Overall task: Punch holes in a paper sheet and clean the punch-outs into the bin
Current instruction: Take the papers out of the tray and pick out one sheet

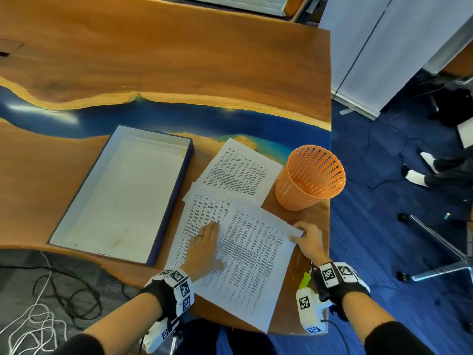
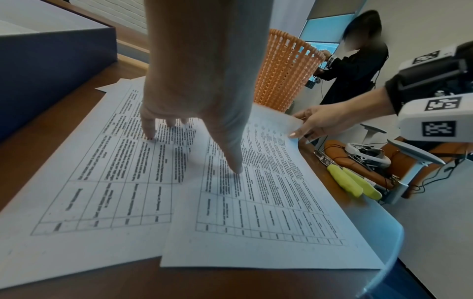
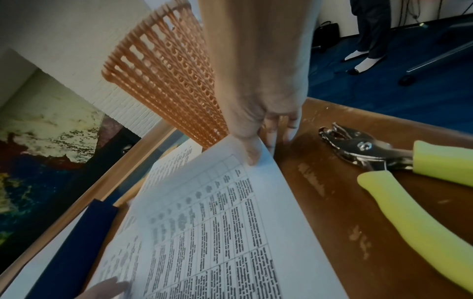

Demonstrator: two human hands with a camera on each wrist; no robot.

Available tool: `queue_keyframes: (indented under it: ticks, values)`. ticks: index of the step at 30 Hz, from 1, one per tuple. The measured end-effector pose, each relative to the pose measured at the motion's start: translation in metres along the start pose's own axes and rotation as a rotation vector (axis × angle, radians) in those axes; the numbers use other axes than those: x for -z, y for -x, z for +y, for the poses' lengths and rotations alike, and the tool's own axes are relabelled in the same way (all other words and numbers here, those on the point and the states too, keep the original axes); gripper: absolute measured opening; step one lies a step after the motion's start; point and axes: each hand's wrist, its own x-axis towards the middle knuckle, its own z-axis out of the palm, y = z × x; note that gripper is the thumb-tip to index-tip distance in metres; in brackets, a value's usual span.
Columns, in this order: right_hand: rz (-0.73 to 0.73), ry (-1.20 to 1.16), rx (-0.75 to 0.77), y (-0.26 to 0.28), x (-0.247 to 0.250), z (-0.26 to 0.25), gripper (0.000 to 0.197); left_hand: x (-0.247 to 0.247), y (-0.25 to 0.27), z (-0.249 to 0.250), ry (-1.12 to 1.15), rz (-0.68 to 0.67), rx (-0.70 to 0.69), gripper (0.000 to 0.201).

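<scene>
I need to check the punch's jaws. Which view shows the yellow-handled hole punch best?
The right wrist view: the yellow-handled metal hole punch lies close, head plain. Left wrist shows it small; head shows only a yellow sliver.

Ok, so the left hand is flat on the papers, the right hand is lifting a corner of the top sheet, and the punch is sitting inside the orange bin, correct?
Not quite. The punch is not in the orange bin; the right wrist view shows it lying on the table, beside the top sheet. The rest holds: the left hand lies flat on the papers, and the right hand pinches that sheet's lifted corner.
</scene>
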Motion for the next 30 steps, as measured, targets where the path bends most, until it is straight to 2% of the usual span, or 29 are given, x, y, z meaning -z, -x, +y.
queue_keyframes:
  ticks: [2, 6, 8, 11, 15, 18, 20, 22, 25, 28, 30]
  values:
    - [0.023, -0.08, -0.005, 0.003, 0.003, -0.003, 0.021, 0.002, -0.001, -0.001, 0.076, 0.051, 0.001, 0.109]
    - [0.061, -0.175, -0.024, 0.002, 0.007, -0.006, 0.038, 0.003, -0.007, -0.002, 0.207, 0.089, 0.009, 0.109]
    - [0.08, -0.214, -0.033, 0.0, 0.008, -0.006, 0.038, 0.002, -0.011, -0.004, 0.283, 0.102, 0.012, 0.103]
    - [0.102, -0.251, -0.049, -0.002, 0.007, -0.008, 0.035, 0.001, -0.014, -0.01, 0.415, 0.126, 0.008, 0.079]
    - [0.122, -0.33, -0.081, -0.009, 0.001, -0.017, 0.027, 0.01, -0.012, -0.013, 0.55, 0.206, -0.056, 0.026]
    - [0.117, -0.4, -0.072, -0.014, -0.006, -0.029, 0.019, 0.023, -0.013, -0.023, 0.57, 0.278, -0.051, 0.016]
    - [0.098, -0.435, -0.078, -0.019, -0.012, -0.037, 0.028, 0.029, -0.016, -0.036, 0.564, 0.328, -0.047, 0.025]
    - [0.045, -0.417, -0.06, -0.022, -0.018, -0.047, 0.033, 0.037, -0.021, -0.049, 0.56, 0.374, -0.048, 0.026]
    - [-0.093, -0.344, -0.003, -0.024, -0.026, -0.07, 0.044, 0.053, -0.025, -0.06, 0.55, 0.466, -0.046, 0.007]
    - [-0.228, -0.139, 0.031, -0.035, -0.035, -0.089, 0.053, 0.067, -0.027, -0.07, 0.532, 0.556, -0.022, 0.006]
    - [-0.259, 0.066, 0.09, -0.043, -0.04, -0.097, 0.05, 0.075, -0.029, -0.074, 0.53, 0.597, 0.014, 0.004]
